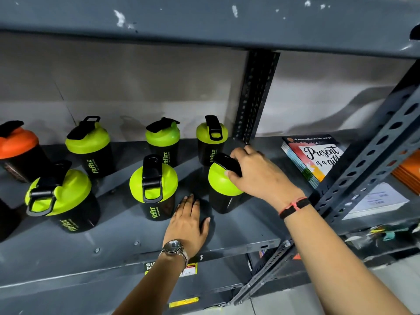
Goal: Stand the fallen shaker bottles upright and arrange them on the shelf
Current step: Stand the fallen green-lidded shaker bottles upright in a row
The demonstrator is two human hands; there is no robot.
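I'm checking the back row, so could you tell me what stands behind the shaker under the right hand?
Another green-lidded shaker stands upright behind the front right shaker. The right hand and that shaker's black cap cover its lower body.

R hand (254,173) grips lid of rightmost front shaker bottle (221,192), upright on grey shelf (238,230). L hand (188,221) flat on shelf, just left of that bottle. Booklets (316,158) to its right.

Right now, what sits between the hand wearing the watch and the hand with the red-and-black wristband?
In the head view, only bare grey metal shelf lies between the left hand and right hand. The right hand grips a green-lidded black shaker bottle just behind that gap.
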